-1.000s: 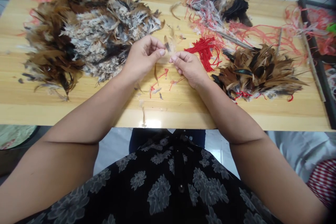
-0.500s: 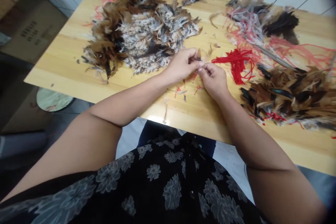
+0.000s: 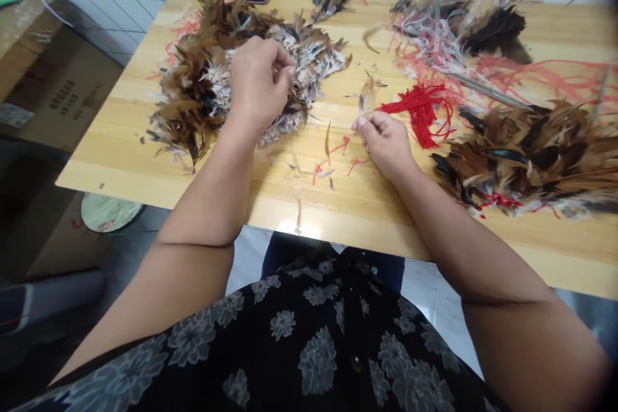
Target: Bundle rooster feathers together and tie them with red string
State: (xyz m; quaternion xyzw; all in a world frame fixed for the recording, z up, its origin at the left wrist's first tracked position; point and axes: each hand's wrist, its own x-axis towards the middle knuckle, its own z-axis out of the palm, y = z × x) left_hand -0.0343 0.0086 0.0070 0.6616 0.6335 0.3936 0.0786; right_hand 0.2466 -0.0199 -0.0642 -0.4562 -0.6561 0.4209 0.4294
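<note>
My left hand (image 3: 258,80) hovers over a big pile of brown, grey and white feathers (image 3: 193,87) at the table's left, fingers curled in a pinch at the pile's top. What it grips is too small to make out. My right hand (image 3: 383,138) rests near the middle of the wooden table (image 3: 120,141), fingers pinched on a small bunch of feathers (image 3: 367,91) that stands up from its fingertips. A bundle of red thread (image 3: 422,109) lies just right of that hand.
A second heap of dark brown feathers (image 3: 531,148) lies at the right. Tangled red and white strings with dark feathers (image 3: 458,32) cover the far right. Loose feathers and thread scraps (image 3: 328,161) lie between my hands. A cardboard box (image 3: 58,90) stands left of the table.
My left hand left my right hand and moved up and left onto the big feather pile. My right hand stayed in place with its bunch. The view swung left.
</note>
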